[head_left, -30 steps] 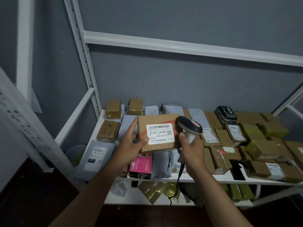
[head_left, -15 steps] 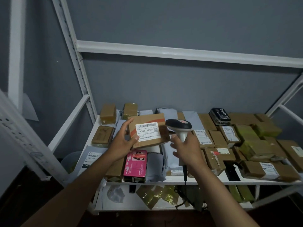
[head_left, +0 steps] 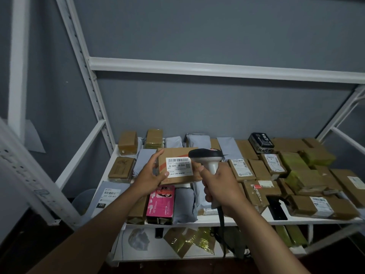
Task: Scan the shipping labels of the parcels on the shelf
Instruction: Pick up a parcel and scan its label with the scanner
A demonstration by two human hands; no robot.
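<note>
My left hand [head_left: 151, 176] grips a flat brown cardboard parcel [head_left: 173, 155] by its left edge and holds it above the shelf [head_left: 276, 219]. The parcel's white shipping label [head_left: 179, 167] with a barcode faces me. My right hand [head_left: 218, 188] grips the handle of a barcode scanner [head_left: 207, 157] with a dark head and a pale handle. The scanner's head sits just right of the label and overlaps the parcel's right edge. A cable hangs down from the handle.
The white metal shelf is crowded with brown boxes, grey mailer bags [head_left: 198, 141], a pink box [head_left: 161, 202] and a black box [head_left: 260, 142]. A grey mailer [head_left: 107, 196] lies at the front left corner. More wrapped parcels lie on the lower shelf. White uprights [head_left: 79, 56] frame the left side.
Both hands have moved down and away from me with the parcel and the scanner, closer to the shelf. The scanner's head now sits nearer the label.
</note>
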